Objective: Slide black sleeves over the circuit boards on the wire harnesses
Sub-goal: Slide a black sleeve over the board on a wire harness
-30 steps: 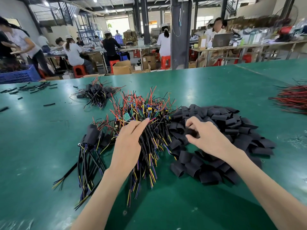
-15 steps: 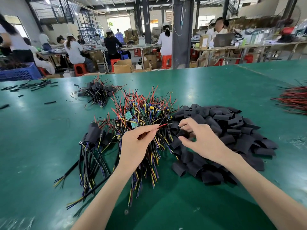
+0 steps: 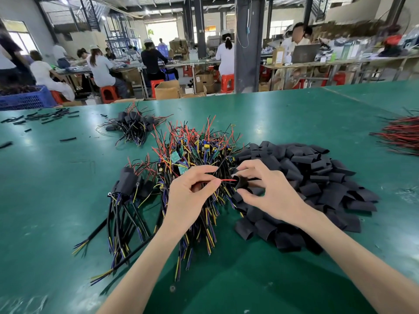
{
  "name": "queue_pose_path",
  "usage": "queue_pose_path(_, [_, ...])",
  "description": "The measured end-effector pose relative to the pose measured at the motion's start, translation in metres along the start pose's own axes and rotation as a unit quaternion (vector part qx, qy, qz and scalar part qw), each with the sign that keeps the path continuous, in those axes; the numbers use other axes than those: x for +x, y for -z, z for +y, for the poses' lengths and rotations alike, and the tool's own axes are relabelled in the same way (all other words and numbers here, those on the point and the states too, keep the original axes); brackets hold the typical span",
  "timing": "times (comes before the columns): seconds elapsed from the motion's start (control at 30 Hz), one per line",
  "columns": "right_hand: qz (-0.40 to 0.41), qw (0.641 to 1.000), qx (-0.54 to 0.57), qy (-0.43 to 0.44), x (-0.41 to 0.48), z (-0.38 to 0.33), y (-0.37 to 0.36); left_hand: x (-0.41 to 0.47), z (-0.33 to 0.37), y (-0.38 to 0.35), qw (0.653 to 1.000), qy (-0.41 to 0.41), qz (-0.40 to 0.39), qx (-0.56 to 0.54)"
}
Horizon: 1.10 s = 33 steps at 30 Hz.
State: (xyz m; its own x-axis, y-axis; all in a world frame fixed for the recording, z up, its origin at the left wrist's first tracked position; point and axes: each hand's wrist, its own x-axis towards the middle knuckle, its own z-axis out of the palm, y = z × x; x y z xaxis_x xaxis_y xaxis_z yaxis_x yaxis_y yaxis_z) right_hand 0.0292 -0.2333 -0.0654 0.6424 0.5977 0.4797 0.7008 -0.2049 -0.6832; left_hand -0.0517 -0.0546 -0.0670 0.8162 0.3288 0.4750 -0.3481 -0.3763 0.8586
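Black sleeve: a short flattened tube, pinched by the thumb and fingertips of the right hand just above the near-left edge of the sleeve pile, its open mouth turned toward the left hand. The left hand pinches a thin red wire between thumb and forefinger, with the tip aimed at that mouth and about to reach it. Its other fingers are loosely curled. Both hands hover over the desk, above the heap of wire harnesses, whose green circuit boards show toward the heap's far side.

I judge the sleeve to be very light, soft and apt to collapse flat. It wants a gentle hold on its creased edges, which bows the mouth open; a hard pinch across the faces would close it. The leads look limp and likely to buckle, so holding close behind the tip, as here, seems right. The board itself is stiff, and its corners may snag.

Half a second ago the right hand was down among the loose sleeves and the red wire pointed at nothing. A second ago the left hand lay flat on the harnesses with no wire picked out. Now sleeve and wire meet.

Left of the heap lies a sleeved bundle, and farther back a farther bundle. Red leads lie at the right edge, and a blue crate stands beyond the desk's far left.
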Motion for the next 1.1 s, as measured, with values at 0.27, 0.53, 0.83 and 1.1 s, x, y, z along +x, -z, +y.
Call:
queue_pose_path(0.27, [-0.007,0.997,-0.065,0.038,-0.003,-0.002,-0.006,-0.007,-0.002,-0.006,0.993,-0.044,-0.017,0.112])
queue_pose_path(0.53, [0.053,0.992,-0.097,0.06,-0.001,-0.007,-0.012,-0.014,0.003,-0.008,0.982,-0.081,-0.09,0.144])
queue_pose_path(0.83, [0.166,0.984,-0.069,-0.012,0.007,-0.001,0.024,0.002,0.0,0.03,0.893,-0.072,-0.13,0.425])
queue_pose_path(1.1, [0.199,0.979,-0.03,-0.034,0.008,-0.004,0.028,-0.001,-0.006,0.019,0.925,-0.07,-0.166,0.334])
